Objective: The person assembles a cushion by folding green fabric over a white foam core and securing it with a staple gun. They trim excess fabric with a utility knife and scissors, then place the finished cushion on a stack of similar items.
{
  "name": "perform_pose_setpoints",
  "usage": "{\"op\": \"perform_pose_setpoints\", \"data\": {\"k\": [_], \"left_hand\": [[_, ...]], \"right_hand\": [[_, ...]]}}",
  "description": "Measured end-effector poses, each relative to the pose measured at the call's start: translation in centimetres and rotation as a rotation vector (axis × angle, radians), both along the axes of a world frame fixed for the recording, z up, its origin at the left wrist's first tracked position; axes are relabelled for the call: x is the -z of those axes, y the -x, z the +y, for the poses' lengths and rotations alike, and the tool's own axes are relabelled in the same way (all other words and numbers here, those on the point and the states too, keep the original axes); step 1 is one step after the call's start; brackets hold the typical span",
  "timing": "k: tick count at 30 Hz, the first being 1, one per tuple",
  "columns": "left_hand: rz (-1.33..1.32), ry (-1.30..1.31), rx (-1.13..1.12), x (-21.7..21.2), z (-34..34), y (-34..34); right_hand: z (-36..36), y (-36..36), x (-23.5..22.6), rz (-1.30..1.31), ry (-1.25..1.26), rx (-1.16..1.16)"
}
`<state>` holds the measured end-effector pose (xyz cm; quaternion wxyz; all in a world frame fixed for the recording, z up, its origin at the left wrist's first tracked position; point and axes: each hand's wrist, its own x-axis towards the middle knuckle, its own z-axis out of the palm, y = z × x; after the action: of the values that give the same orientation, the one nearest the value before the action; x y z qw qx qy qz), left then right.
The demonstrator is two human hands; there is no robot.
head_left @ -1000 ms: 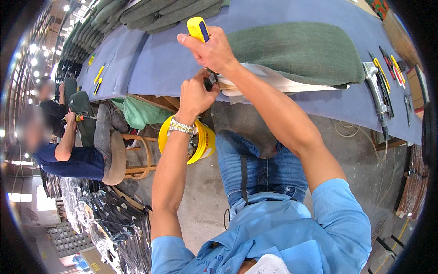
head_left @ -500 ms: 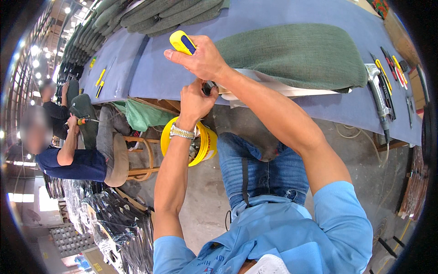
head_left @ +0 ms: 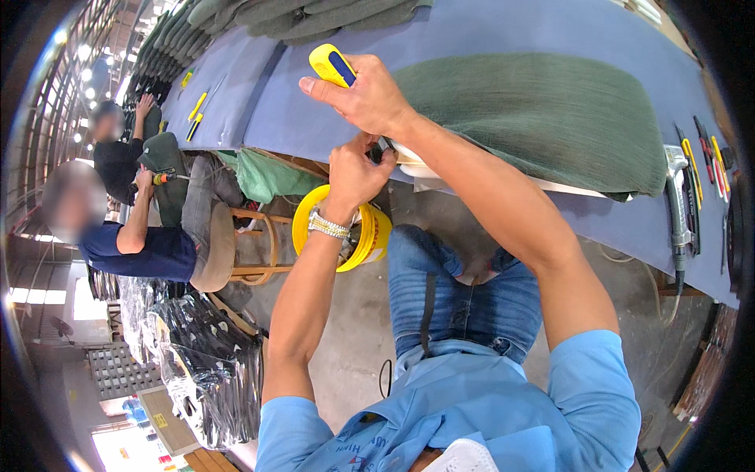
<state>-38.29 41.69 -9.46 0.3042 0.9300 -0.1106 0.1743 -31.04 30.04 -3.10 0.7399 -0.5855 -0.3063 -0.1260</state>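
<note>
My right hand (head_left: 363, 96) grips a yellow and blue hand tool (head_left: 331, 65) held over the near edge of a long blue-covered workbench (head_left: 503, 31). My left hand (head_left: 355, 175), with a metal wristwatch, is closed around a small dark object (head_left: 379, 151) just under my right hand, at the left end of a green fabric-covered seat panel (head_left: 543, 118). The panel lies on the bench with a pale board showing under its near edge. What the dark object is cannot be made out.
A yellow bucket (head_left: 305, 228) stands on the floor below my hands. A pneumatic stapler (head_left: 678, 189) and several hand tools (head_left: 702, 157) lie at the bench's right. Two people work at the left (head_left: 134, 236), beside a wooden stool frame (head_left: 255, 248) and plastic-wrapped stacks (head_left: 204, 370).
My right hand with the yellow tool has shifted leftward along the panel's edge. My left hand has stayed under it, by the panel's corner.
</note>
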Motion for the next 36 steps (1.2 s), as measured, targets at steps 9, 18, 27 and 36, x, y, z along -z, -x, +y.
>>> {"op": "perform_pose_setpoints", "data": {"k": [9,18,27,36], "left_hand": [[-0.048,-0.124,-0.067,1.0,-0.5,0.0],[-0.097,-0.081,-0.029,1.0,-0.3,0.1],[-0.108,0.133,0.004,3.0,0.1,1.0],[0.015,0.004,0.138,-0.1,1.1,1.3]], "right_hand": [[-0.5,0.3,0.6,-0.027,0.028,-0.028],[-0.6,0.6,0.6,0.024,-0.007,-0.062],[-13.3,5.5,-3.5,0.065,-0.153,-0.128],[-57.4,9.2,-0.6,0.089,1.138,1.017]]}}
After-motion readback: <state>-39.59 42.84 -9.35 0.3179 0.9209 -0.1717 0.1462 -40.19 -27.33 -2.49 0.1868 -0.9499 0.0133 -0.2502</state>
